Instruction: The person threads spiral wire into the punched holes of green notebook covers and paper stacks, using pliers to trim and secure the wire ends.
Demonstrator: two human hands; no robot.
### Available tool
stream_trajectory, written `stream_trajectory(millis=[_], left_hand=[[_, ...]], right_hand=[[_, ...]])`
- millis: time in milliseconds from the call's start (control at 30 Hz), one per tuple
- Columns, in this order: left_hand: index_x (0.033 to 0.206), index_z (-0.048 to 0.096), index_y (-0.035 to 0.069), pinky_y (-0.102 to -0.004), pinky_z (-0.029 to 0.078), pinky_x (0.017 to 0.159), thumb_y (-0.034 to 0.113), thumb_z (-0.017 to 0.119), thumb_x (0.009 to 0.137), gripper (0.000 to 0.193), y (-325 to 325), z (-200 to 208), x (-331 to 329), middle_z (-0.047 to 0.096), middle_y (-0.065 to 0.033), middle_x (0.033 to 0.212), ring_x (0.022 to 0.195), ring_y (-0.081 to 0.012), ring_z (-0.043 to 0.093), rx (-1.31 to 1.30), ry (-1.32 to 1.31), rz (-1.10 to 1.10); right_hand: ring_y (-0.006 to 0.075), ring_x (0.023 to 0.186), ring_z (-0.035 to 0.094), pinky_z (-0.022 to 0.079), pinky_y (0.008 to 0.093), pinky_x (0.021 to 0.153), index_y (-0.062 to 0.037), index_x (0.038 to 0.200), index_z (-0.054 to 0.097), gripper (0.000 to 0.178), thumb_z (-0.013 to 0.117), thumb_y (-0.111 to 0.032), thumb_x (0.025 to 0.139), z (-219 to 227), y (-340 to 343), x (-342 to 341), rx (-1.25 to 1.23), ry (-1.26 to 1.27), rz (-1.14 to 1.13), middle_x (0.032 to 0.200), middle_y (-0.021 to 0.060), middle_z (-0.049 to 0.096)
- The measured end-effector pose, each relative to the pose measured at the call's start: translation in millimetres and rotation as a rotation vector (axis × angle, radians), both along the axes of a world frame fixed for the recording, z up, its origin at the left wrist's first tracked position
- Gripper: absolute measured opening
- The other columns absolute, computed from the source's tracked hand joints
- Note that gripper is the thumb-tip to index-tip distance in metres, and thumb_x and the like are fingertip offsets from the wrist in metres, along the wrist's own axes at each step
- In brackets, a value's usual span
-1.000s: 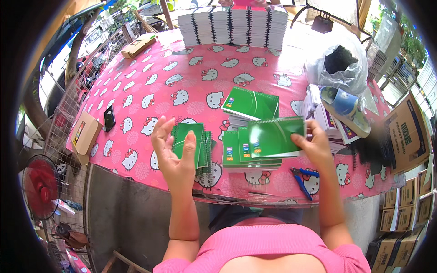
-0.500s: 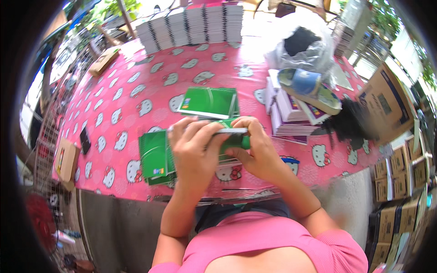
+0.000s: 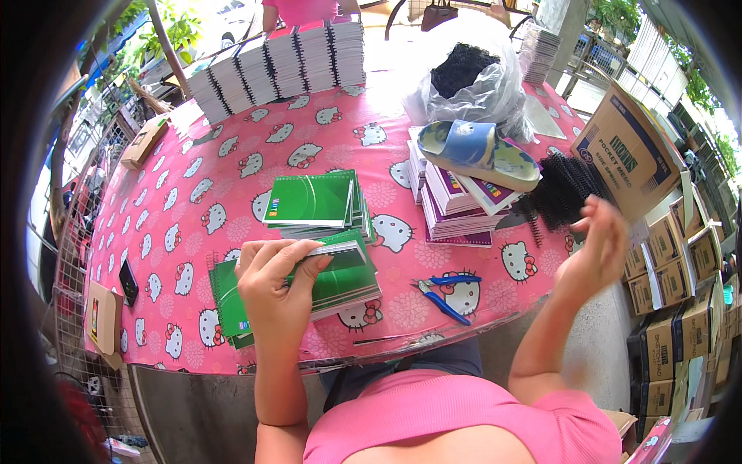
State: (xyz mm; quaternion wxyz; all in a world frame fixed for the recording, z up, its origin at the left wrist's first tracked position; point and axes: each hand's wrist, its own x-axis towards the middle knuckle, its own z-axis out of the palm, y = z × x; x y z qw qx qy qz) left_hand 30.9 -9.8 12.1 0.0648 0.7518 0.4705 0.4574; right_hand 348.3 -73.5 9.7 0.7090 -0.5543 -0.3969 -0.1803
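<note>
My left hand [image 3: 274, 282] pinches the edge of a green notebook [image 3: 340, 259], tilted up over a pile of green notebooks [image 3: 359, 290] at the table's near side. To its left lie green notebooks with a wire spiral [image 3: 224, 290], partly covered by my hand. Farther back is another green stack [image 3: 309, 201]. My right hand [image 3: 591, 251] is raised at the right, near a heap of black spiral coils [image 3: 568, 185]. Its fingers are blurred, so whether they hold a coil does not show. Blue-handled cutters [image 3: 448, 298] rest between my arms.
Purple-and-white notebooks [image 3: 456, 205] carry a blue slipper [image 3: 479, 151]. Behind them sits a plastic bag [image 3: 471, 89] of black coils. Spiral-bound stacks [image 3: 282, 66] line the back, where a person in pink [image 3: 301, 11] stands. Cardboard boxes [image 3: 668, 340] are piled at the right; a phone [image 3: 129, 282] lies left.
My right hand has left the green notebook and swung right toward the coils. The left hand keeps its hold. The cutters have come into fuller view, and the whole view has shifted.
</note>
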Motion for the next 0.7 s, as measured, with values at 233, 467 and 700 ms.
stream_trajectory(millis=[233,467,700], left_hand=[[0.087,0.075,0.006,-0.0324,0.047,0.075,0.011,0.080,0.070,0.019,6,-1,10,0.069,-0.0042,0.084,0.085,-0.0203,0.058,-0.023,0.032,-0.074],[0.091,0.074,0.007,-0.0341,0.046,0.080,0.016,0.081,0.070,0.024,7,1,15,0.070,-0.0030,0.088,0.089,-0.0209,0.059,0.038,0.009,-0.089],[0.087,0.075,0.008,-0.0336,0.044,0.077,0.018,0.083,0.069,0.022,3,-6,16,0.068,-0.0014,0.082,0.083,-0.0185,0.056,0.037,0.003,-0.069]], right_hand=[[0.0309,0.086,0.067,0.051,0.0407,0.077,0.0011,0.088,0.071,0.031,0.077,-0.026,0.074,-148,77,158,-1.027,-0.341,-0.307,0.082,0.0183,0.068],[0.0231,0.072,0.067,0.051,0.0332,0.068,-0.0006,0.087,0.070,0.020,0.077,-0.012,0.074,-109,69,185,-0.938,-0.181,-0.189,0.081,0.0151,0.070],[0.0188,0.083,0.064,0.052,0.0289,0.077,-0.0043,0.106,0.069,0.026,0.061,0.005,0.084,17,12,-18,-0.468,-0.296,0.248,0.103,0.0094,0.066]])
